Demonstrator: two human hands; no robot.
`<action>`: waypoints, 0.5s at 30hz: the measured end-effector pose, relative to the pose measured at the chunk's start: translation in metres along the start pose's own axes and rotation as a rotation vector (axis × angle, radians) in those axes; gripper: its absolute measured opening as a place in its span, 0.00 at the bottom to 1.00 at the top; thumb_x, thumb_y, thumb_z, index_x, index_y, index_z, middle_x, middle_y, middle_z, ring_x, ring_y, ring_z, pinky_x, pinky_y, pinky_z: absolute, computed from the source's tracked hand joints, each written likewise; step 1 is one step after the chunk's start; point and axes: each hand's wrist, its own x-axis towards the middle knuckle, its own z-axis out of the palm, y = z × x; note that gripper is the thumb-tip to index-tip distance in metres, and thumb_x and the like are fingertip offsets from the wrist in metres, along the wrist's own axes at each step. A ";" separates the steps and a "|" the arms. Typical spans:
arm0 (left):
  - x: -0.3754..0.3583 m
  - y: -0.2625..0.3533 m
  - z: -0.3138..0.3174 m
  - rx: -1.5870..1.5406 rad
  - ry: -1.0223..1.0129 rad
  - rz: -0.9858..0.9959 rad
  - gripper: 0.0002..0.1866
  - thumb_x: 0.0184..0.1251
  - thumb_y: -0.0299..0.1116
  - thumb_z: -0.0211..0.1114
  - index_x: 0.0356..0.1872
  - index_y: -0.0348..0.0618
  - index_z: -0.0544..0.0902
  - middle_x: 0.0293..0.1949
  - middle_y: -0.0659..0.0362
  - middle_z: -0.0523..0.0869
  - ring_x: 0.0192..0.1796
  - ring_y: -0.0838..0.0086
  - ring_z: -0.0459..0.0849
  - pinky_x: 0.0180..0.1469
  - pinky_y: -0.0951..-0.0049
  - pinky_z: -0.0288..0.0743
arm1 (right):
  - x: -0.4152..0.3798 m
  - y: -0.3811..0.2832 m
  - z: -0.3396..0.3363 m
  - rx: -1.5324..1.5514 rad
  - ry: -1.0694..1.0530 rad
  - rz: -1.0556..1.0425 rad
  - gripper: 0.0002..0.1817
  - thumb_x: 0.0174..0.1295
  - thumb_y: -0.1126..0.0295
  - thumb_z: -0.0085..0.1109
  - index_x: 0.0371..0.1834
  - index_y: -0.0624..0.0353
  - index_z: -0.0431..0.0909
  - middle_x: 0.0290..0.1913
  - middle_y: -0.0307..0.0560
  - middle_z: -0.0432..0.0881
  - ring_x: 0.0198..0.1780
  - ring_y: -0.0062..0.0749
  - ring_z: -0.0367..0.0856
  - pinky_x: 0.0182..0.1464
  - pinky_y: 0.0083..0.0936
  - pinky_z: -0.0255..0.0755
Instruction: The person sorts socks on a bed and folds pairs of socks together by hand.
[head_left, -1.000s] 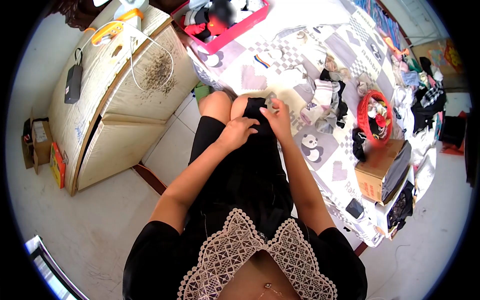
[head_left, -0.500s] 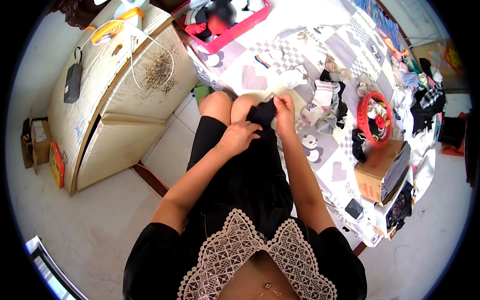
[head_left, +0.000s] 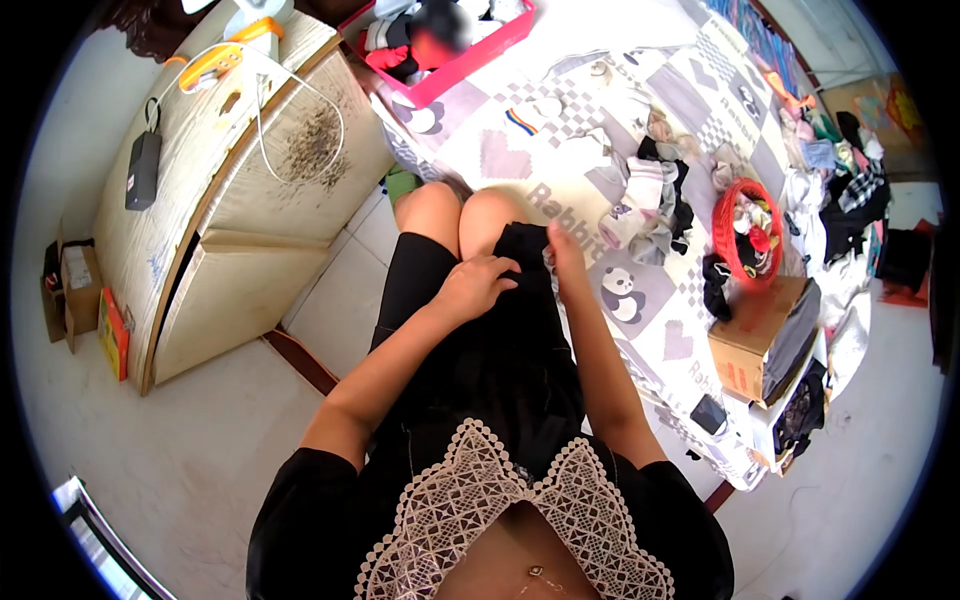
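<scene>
A small black sock [head_left: 522,242] lies over my lap near the knees, hard to tell apart from my black skirt. My left hand [head_left: 472,288] rests at its lower left side, fingers curled and closed on the dark fabric. At the sock's right edge, my right hand [head_left: 566,258] pinches the cloth, its fingertips slightly blurred. Light-coloured socks [head_left: 642,190] and darker ones lie on the patterned bedspread to the right of my hands.
A pink box [head_left: 430,92] of folded clothing sits at the bed's far left. On the right are a red basket [head_left: 722,240] with small garments, a cardboard box [head_left: 745,350], a phone [head_left: 709,414] and heaped clothes [head_left: 850,215]. A wooden cabinet [head_left: 270,270] stands left of my knees.
My right hand has come down toward my lap, lowering the sock's raised end. The light edge at the top of the sock is out of sight. My left hand has barely moved.
</scene>
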 end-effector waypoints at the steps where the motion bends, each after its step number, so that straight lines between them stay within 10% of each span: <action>1: 0.001 0.000 0.000 0.000 -0.003 0.003 0.11 0.58 0.32 0.64 0.43 0.45 0.81 0.39 0.53 0.84 0.45 0.58 0.81 0.48 0.63 0.74 | -0.003 0.005 0.003 -0.047 -0.051 0.012 0.23 0.61 0.51 0.59 0.27 0.64 0.76 0.28 0.40 0.71 0.29 0.24 0.68 0.35 0.21 0.64; 5: 0.001 0.003 -0.002 0.015 -0.001 0.021 0.11 0.58 0.33 0.64 0.42 0.45 0.80 0.37 0.54 0.82 0.45 0.59 0.80 0.47 0.62 0.74 | -0.024 -0.002 0.015 -0.027 -0.018 -0.493 0.13 0.57 0.64 0.64 0.26 0.61 0.72 0.23 0.40 0.72 0.28 0.26 0.69 0.33 0.24 0.65; 11: -0.002 0.005 0.001 0.010 -0.053 -0.013 0.11 0.59 0.34 0.64 0.43 0.45 0.80 0.38 0.53 0.82 0.45 0.58 0.80 0.46 0.61 0.74 | -0.032 -0.009 0.014 -0.433 0.004 -0.522 0.16 0.59 0.60 0.62 0.35 0.62 0.72 0.22 0.45 0.74 0.25 0.31 0.73 0.32 0.27 0.69; 15: -0.003 0.006 -0.001 0.002 -0.078 -0.017 0.11 0.59 0.34 0.63 0.43 0.45 0.80 0.39 0.52 0.83 0.45 0.57 0.81 0.47 0.61 0.74 | -0.008 0.022 0.011 -0.115 0.159 -0.302 0.19 0.61 0.55 0.60 0.36 0.63 0.74 0.22 0.47 0.77 0.28 0.29 0.75 0.32 0.27 0.69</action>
